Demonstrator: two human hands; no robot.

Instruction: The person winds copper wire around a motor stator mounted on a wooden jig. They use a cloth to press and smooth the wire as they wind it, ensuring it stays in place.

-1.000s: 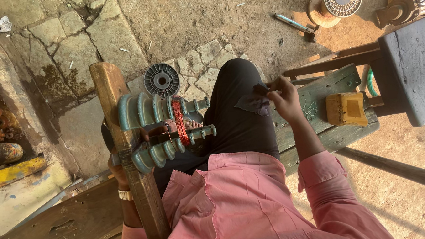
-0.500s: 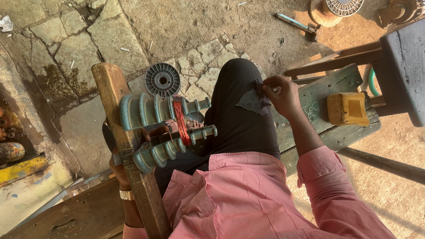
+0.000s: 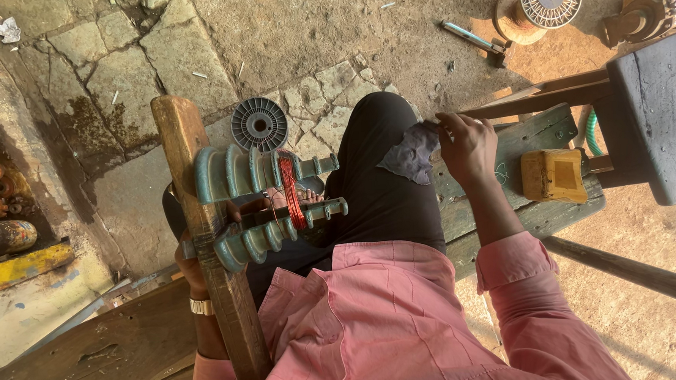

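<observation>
Fingers (image 3: 462, 131) pinch grey cloth (image 3: 412, 151) over bench (image 3: 538, 138) (cracked stone floor (image 3: 101, 50)).

Right hand (image 3: 468, 142) pinches a dark cloth (image 3: 411, 153); left hand (image 3: 190, 263) grips the wooden winding frame (image 3: 200, 214)

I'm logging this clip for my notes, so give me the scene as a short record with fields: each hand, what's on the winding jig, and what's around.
left hand: under the wooden post, mostly hidden; grip cannot be told
right hand: pinching a dark cloth at the knee
jig: two ribbed teal formers with a red wire coil wound across them
spool: grey, empty-looking, on the floor behind the jig
bench: green wooden, carrying a yellow block
floor: hammer on the dirt
</observation>
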